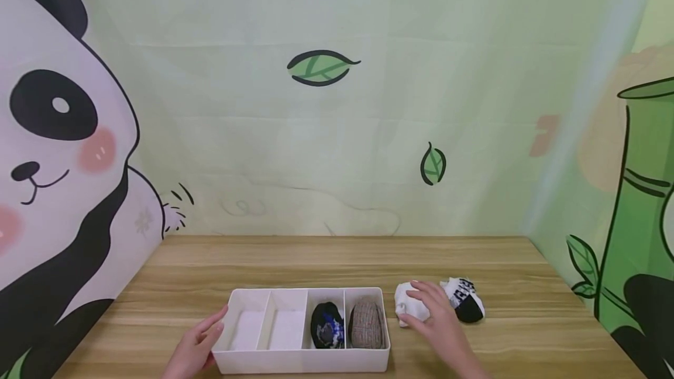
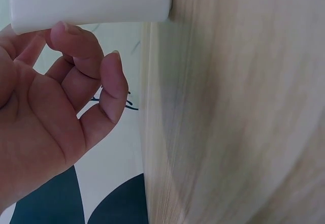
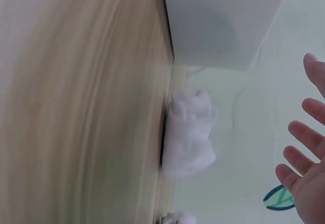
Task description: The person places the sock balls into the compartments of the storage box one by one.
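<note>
A white box (image 1: 300, 361) with compartments in a row stands near the front of the table. Its two right compartments hold a rolled black-and-blue sock (image 1: 322, 326) and a rolled brown-grey sock (image 1: 367, 325). My left hand (image 1: 195, 344) is at the box's left end, its loosely bent fingertips touching the wall. Above a rolled white sock (image 1: 404, 307) hovers my right hand (image 1: 439, 323), fingers spread; the right wrist view shows them apart from the white bundle (image 3: 188, 135). Just right of that hand lies a rolled black-and-white sock (image 1: 467, 303).
The two left compartments (image 1: 284, 320) show bare white floors. The wooden table (image 1: 347, 262) runs back to a green cloth backdrop (image 1: 237, 133) printed with a panda (image 1: 63, 174), leaves and bamboo.
</note>
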Tool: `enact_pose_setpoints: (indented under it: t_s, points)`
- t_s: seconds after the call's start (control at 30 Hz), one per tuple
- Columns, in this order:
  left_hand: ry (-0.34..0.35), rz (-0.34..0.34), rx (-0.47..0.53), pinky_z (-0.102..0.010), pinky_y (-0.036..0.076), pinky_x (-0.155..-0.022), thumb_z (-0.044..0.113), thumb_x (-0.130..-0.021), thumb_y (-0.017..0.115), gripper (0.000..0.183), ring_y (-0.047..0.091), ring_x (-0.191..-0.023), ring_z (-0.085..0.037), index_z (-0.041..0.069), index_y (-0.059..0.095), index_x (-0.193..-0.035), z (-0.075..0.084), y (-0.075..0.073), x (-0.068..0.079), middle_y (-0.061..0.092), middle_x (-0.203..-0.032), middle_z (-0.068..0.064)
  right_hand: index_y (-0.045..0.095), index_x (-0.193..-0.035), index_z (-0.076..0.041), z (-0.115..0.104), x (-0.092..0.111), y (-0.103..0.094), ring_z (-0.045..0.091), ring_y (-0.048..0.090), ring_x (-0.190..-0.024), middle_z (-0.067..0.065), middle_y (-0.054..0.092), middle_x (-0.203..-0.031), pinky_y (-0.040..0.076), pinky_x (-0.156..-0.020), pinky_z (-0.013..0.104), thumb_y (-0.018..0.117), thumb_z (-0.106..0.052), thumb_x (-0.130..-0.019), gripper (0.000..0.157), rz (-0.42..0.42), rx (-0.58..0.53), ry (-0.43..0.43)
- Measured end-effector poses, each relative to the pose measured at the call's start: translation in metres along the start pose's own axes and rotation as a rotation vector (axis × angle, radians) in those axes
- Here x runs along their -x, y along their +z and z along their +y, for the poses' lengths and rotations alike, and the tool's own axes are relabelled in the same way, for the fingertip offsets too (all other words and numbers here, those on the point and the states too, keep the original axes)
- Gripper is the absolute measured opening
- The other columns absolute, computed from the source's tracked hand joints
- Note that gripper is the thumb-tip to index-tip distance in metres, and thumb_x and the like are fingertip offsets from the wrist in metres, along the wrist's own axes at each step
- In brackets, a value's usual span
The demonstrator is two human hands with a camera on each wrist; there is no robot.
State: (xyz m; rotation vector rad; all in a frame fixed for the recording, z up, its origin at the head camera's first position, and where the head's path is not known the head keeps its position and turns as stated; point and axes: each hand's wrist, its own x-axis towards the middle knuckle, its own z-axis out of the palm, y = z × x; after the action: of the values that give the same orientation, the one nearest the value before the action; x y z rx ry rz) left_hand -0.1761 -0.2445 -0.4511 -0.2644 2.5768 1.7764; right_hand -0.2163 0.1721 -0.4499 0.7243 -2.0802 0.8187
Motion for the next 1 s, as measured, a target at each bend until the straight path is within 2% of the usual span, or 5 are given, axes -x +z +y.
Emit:
enact_pose_setpoints:
  t_s: [0.13, 0.37, 0.57, 0.87, 1.0]
  points:
    - [-0.007, -0.001, -0.004, -0.026, 0.042, -0.046, 0.012, -0.095, 0.042, 0.039, 0.050, -0.054, -0.019, 0.003, 0.038, -0.133, 0.000, 0.000, 0.000, 0.058, -0.095, -0.021, 0.064, -0.092, 0.002, 0.005, 0.002, -0.006, 0.035, 0.050, -0.097, 0.018, 0.059, -0.103, 0.025, -0.095, 0.018, 0.080, -0.010, -0.056, 0.041, 0.000, 0.032, 0.005]
    - [-0.004, -0.008, -0.016, -0.025, 0.040, -0.046, 0.015, -0.095, 0.042, 0.040, 0.048, -0.052, -0.018, 0.003, 0.038, -0.132, -0.002, 0.000, -0.001, 0.058, -0.095, -0.022, 0.064, -0.093, 0.001, 0.018, 0.007, -0.016, 0.033, 0.049, -0.100, 0.016, 0.058, -0.104, 0.018, -0.096, 0.013, 0.081, -0.009, -0.056, 0.042, -0.038, 0.085, 0.062]
    - [-0.020, -0.007, -0.047, -0.023, 0.035, -0.043, 0.017, -0.095, 0.042, 0.039, 0.038, -0.045, -0.014, 0.007, 0.040, -0.133, -0.001, -0.002, -0.003, 0.058, -0.078, -0.012, 0.064, -0.091, -0.001, 0.029, 0.009, -0.024, 0.032, 0.049, -0.100, 0.015, 0.059, -0.103, 0.032, -0.088, 0.031, 0.082, -0.006, -0.055, 0.041, -0.055, 0.105, 0.079]
    - [-0.003, -0.017, -0.050, -0.022, 0.033, -0.042, 0.015, -0.095, 0.041, 0.040, 0.035, -0.043, -0.012, 0.006, 0.040, -0.134, 0.000, -0.002, -0.002, 0.050, -0.064, -0.007, 0.065, -0.093, 0.001, 0.040, 0.009, -0.033, 0.037, 0.048, -0.100, 0.018, 0.058, -0.105, 0.038, -0.081, 0.048, 0.081, -0.007, -0.057, 0.041, -0.122, 0.116, 0.122]
    - [-0.003, -0.021, -0.041, -0.021, 0.033, -0.042, 0.015, -0.095, 0.041, 0.040, 0.035, -0.043, -0.012, 0.005, 0.039, -0.134, 0.000, -0.002, -0.001, 0.048, -0.062, -0.007, 0.064, -0.097, 0.001, 0.044, 0.011, -0.037, 0.039, 0.046, -0.103, 0.020, 0.057, -0.108, 0.039, -0.081, 0.052, 0.080, -0.009, -0.060, 0.041, -0.178, 0.128, 0.163]
